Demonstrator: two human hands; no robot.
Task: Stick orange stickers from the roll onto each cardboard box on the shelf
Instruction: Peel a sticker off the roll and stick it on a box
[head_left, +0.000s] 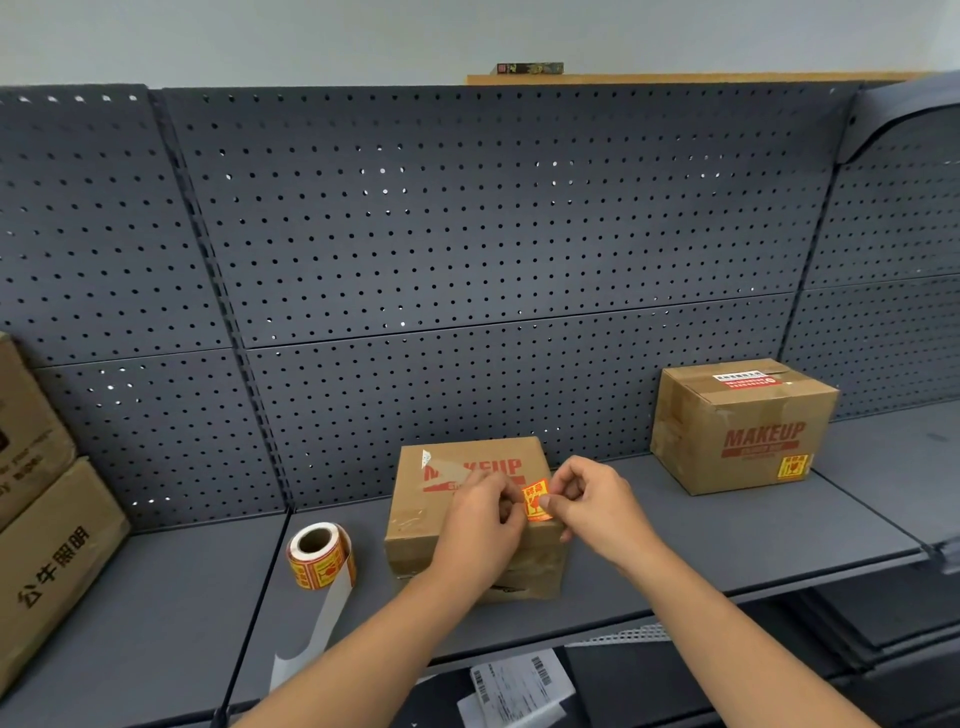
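Both hands, left (480, 512) and right (587, 499), pinch an orange sticker (536, 500) over the middle box (467, 519); sticker roll (321, 557) stands just left.

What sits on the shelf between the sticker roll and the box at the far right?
In the head view, another cardboard box, over which the left hand and right hand pinch an orange sticker.

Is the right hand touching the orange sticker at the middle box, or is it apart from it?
Touching. The head view shows the right hand pinching the right edge of the orange sticker, with its thumb lying over it.
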